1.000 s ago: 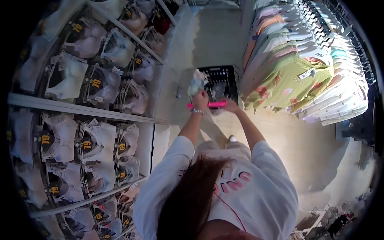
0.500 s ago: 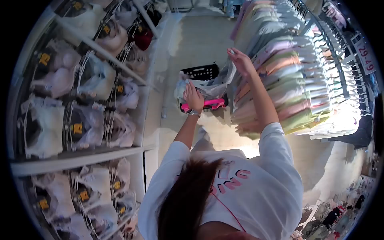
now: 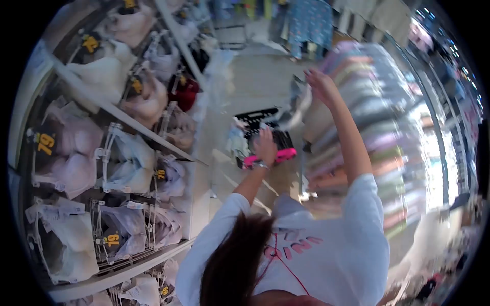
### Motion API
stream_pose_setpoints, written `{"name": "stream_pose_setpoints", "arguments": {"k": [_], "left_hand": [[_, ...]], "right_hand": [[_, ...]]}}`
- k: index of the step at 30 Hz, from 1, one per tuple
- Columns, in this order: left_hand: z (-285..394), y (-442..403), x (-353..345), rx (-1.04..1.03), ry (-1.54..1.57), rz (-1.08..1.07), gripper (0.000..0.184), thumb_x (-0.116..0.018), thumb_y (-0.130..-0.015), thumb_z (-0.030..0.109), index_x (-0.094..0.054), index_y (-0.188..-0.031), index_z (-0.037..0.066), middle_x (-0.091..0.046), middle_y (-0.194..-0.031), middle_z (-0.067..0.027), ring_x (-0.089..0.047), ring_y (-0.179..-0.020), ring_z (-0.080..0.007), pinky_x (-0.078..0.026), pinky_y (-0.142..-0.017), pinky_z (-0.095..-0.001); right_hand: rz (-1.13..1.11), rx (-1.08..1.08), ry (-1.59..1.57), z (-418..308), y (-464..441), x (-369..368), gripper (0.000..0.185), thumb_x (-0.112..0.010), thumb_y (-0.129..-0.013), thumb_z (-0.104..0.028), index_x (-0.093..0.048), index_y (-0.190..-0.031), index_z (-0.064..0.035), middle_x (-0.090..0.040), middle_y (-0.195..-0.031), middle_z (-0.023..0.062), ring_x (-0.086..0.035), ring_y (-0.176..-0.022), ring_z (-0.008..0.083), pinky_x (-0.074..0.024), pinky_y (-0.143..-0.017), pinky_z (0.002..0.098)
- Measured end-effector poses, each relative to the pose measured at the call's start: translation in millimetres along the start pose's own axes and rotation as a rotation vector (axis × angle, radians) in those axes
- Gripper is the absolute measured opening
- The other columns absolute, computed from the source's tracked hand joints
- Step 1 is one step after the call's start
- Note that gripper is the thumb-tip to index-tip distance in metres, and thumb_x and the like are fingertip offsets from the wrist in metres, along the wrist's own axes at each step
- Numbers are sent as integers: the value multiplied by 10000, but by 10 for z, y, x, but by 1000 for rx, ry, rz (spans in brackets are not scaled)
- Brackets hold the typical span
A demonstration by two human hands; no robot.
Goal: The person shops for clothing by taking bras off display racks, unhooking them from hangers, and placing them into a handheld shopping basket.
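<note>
My left hand (image 3: 266, 147) reaches down over a black basket (image 3: 260, 115) with a bright pink handle (image 3: 275, 157). Its fingers look stretched out, though slightly blurred. Pale cloth or plastic (image 3: 237, 140) sticks out at the basket's left side. My right hand (image 3: 322, 87) is raised farther forward, beside the clothes rack, with its fingers curled. A greyish see-through plastic bag (image 3: 300, 104) stretches from the basket up to that hand; motion smears where they meet.
On the left, shelves hold several bras (image 3: 76, 148) with price tags. A rack of pastel garments (image 3: 367, 137) stands close on the right. Blue printed clothes (image 3: 310, 25) hang at the back. Pale floor (image 3: 255, 76) lies beyond the basket.
The view has tilted up and shifted, so more of the back shows and the basket sits lower. My left hand has moved right over the basket; my right hand remains raised.
</note>
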State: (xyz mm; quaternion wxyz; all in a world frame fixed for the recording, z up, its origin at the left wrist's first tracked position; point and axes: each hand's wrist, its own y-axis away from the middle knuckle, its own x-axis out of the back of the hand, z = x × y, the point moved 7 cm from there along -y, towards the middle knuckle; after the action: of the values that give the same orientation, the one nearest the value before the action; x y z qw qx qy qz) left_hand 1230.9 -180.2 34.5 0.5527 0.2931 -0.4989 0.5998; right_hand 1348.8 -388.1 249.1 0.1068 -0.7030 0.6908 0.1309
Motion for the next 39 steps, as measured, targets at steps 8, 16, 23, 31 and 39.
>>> {"name": "stream_pose_setpoints", "arguments": {"k": [8,16,23,31,39], "left_hand": [[-268,-970,-73,-17,109,-2,777,-566,-785,177,-187,-1438,-3,-339,-1443,-150,-261,-1374,-244,-295,-1007,-489],[-633,-1910,-319,155,50,-58,711,-552,-793,176,-255,-1410,-17,-398,-1392,-169,-331,-1325,-306,-396,-946,-439],[-929,-2751,-611,148,57,-92,516,-528,-806,172,-451,-1282,-13,-553,-1203,-170,-512,-1134,-309,-453,-870,-442],[-1159,-3742,-840,128,59,-231,458,-558,-785,229,-522,-1202,43,-605,-1082,-159,-561,-1020,-318,-476,-804,-424],[-1308,-4435,-1040,178,214,-237,303,-530,-820,198,-602,-1104,120,-643,-1008,-101,-600,-947,-300,-508,-724,-420]], "right_hand": [[-199,-122,580,2504,-848,348,426,-542,-903,-288,-584,-1157,51,-621,-1143,136,-561,-1041,196,-413,-927,320],[-47,-93,1238,2858,-1070,-238,241,-526,-811,-228,-707,-909,-104,-661,-838,185,-646,-777,359,-510,-692,469],[-164,-227,1240,2804,-1877,-212,239,-515,-800,-206,-706,-867,-78,-658,-844,206,-638,-787,378,-497,-716,466],[-89,-154,1210,2911,-2905,-253,347,-544,-836,-359,-702,-925,-63,-655,-814,208,-634,-785,385,-478,-690,473],[-27,-123,1303,2659,-3697,-314,265,-531,-820,-284,-721,-864,-106,-660,-774,171,-635,-736,365,-492,-657,446]]}}
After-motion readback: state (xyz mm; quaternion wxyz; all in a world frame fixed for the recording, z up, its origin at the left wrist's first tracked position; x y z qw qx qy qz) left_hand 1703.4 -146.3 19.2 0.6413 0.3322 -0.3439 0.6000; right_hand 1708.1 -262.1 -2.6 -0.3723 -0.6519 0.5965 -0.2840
